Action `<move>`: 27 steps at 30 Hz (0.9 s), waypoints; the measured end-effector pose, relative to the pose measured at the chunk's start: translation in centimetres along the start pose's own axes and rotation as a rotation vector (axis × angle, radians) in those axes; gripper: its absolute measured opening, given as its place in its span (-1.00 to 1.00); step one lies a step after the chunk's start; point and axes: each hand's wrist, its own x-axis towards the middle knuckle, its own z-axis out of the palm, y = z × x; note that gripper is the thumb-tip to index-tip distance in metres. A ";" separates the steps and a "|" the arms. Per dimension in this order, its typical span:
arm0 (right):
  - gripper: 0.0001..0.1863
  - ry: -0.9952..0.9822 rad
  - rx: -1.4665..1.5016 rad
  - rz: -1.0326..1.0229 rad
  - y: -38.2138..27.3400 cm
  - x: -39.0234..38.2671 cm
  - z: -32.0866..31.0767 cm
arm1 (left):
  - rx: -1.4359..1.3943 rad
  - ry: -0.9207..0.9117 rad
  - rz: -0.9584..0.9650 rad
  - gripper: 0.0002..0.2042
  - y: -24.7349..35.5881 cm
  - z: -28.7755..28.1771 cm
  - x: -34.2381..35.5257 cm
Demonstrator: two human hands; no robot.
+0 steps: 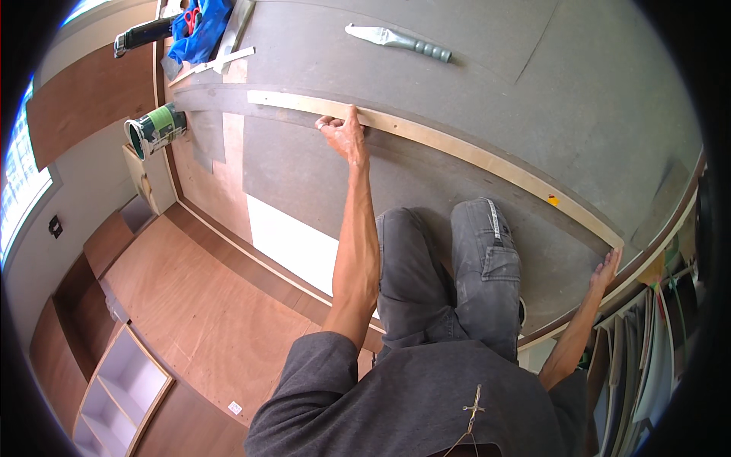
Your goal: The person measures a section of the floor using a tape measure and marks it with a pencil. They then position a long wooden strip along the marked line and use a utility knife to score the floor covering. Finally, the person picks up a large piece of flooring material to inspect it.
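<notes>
A long pale wooden strip [457,147] lies slantwise across a grey sheet-covered work surface [487,46]. My left hand [347,137] is closed at the strip's near edge toward its left end, the thumb against the wood and the other fingers curled. At the far right end of the strip, my right hand [605,272] touches the tip with its fingers stretched out. Beneath and along the wood runs a darker grey strip [205,99], partly covered by it. A small yellow-orange mark [553,200] shows on the wood near the right end.
A cutting tool with a ribbed grey handle [400,43] lies beyond the strip. At left stand a green-and-white can [158,128], a blue cloth or bag [202,34] with red-handled scissors [192,19], and a black cylindrical tool [142,35]. Sheets [636,358] stand stacked at lower right.
</notes>
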 end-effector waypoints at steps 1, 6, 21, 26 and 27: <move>-0.27 0.002 -0.003 0.000 -0.2 -0.2 0.4 | -0.017 -0.009 0.008 -0.38 -0.4 -0.2 0.3; -0.28 0.012 -0.009 0.006 -0.2 -0.1 0.5 | -0.124 -0.072 -0.006 -0.44 -1.1 -0.4 0.8; -0.32 -0.037 -0.029 -0.100 2.1 1.4 -0.5 | -0.224 -0.185 -0.001 -0.42 -3.3 -1.7 3.0; -0.24 -0.092 0.001 -0.131 2.3 0.5 1.4 | -0.145 -0.205 0.056 -0.37 -3.4 -2.7 4.3; -0.30 -0.014 0.027 -0.107 1.3 -0.1 2.0 | -0.199 -0.184 0.083 -0.32 -3.5 -2.3 3.6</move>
